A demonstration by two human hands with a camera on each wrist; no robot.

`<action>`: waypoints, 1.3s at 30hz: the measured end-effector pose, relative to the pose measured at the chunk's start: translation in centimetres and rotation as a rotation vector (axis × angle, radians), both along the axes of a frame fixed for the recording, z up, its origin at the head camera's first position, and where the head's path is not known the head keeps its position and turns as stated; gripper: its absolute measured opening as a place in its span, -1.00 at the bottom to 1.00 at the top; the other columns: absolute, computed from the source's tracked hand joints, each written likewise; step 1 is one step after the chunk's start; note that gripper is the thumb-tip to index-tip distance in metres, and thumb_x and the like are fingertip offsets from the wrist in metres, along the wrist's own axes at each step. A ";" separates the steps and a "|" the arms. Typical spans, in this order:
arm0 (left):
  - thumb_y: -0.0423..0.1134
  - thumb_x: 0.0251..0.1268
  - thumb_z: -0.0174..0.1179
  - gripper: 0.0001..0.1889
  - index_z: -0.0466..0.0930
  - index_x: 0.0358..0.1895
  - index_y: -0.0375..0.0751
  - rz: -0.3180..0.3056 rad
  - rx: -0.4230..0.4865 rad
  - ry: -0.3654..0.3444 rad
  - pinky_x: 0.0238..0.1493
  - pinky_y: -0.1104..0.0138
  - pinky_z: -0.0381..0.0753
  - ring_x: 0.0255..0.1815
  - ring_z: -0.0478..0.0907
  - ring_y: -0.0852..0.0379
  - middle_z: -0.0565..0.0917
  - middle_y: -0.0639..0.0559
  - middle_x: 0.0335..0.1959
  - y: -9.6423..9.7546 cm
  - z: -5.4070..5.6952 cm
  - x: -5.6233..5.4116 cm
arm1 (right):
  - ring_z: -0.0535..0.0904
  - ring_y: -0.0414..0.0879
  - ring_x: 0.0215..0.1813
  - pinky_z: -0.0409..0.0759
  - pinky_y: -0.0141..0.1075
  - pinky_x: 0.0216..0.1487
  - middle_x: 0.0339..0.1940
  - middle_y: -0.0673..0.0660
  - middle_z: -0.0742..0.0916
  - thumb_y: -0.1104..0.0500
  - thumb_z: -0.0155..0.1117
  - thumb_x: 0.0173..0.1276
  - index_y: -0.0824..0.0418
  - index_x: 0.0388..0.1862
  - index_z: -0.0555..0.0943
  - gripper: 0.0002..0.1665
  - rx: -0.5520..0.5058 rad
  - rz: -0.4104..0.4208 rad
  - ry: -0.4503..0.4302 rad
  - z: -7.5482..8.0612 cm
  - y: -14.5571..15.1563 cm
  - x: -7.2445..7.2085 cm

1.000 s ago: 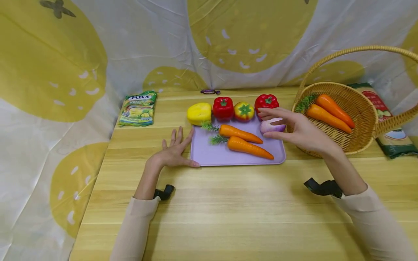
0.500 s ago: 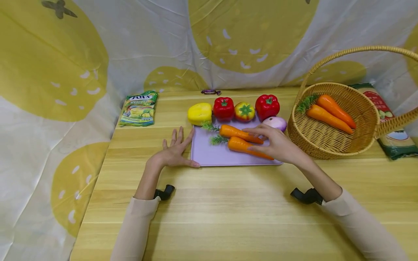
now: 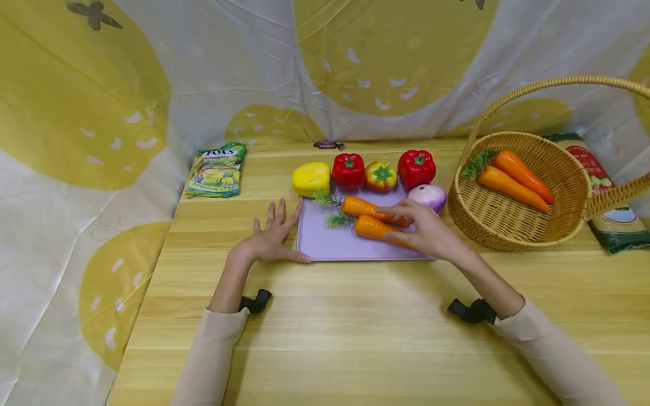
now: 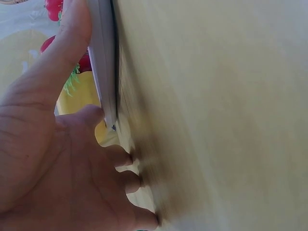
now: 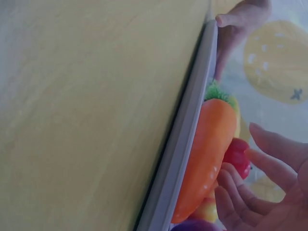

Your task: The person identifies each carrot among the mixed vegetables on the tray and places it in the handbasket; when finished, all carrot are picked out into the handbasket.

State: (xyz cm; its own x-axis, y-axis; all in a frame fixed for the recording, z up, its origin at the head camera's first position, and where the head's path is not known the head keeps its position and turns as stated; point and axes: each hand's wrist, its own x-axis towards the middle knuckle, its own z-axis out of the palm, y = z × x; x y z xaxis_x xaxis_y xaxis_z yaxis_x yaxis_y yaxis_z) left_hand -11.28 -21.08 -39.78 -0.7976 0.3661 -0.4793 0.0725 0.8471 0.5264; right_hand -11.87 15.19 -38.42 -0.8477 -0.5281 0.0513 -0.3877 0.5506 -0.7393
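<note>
A lilac tray (image 3: 335, 248) bears two orange carrots with green tops, a rear carrot (image 3: 359, 206) and a front carrot (image 3: 369, 226). My left hand (image 3: 268, 242) lies with spread fingers at the tray's left end, its thumb at the front corner. Over the carrots' tapered ends is my right hand (image 3: 429, 231), fingers by the rear carrot and thumb by the front one. In the right wrist view, a gap shows between that hand's loosely bent fingers and thumb (image 5: 276, 144), beside a carrot (image 5: 207, 149); whether they touch it I cannot tell.
Along the tray's back sit a yellow pepper (image 3: 311, 179), red peppers (image 3: 348, 171) (image 3: 417, 167), a red-yellow tomato-like fruit (image 3: 381, 176) and a purple-white onion (image 3: 427, 197). At right stands a wicker basket (image 3: 457, 208) with two carrots. Packets (image 3: 215, 170) (image 3: 622, 225) and a wrapped candy (image 3: 329, 145) lie farther out.
My right hand has moved left and down from above the onion to the carrots on the tray, then settled slightly lower. My left hand has stayed at the tray's corner.
</note>
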 end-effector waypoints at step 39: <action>0.31 0.12 0.46 0.35 -0.48 0.70 0.20 -0.011 -0.041 0.009 0.46 -0.48 -0.65 0.65 -0.82 -0.26 -0.71 -0.21 0.64 0.0 -0.2 -0.1 | 0.64 -0.10 -0.26 0.54 -0.30 -0.26 -0.03 0.21 0.85 0.19 0.53 0.31 0.06 0.22 0.74 -0.52 0.147 -0.048 -0.012 -1.1 -1.7 0.5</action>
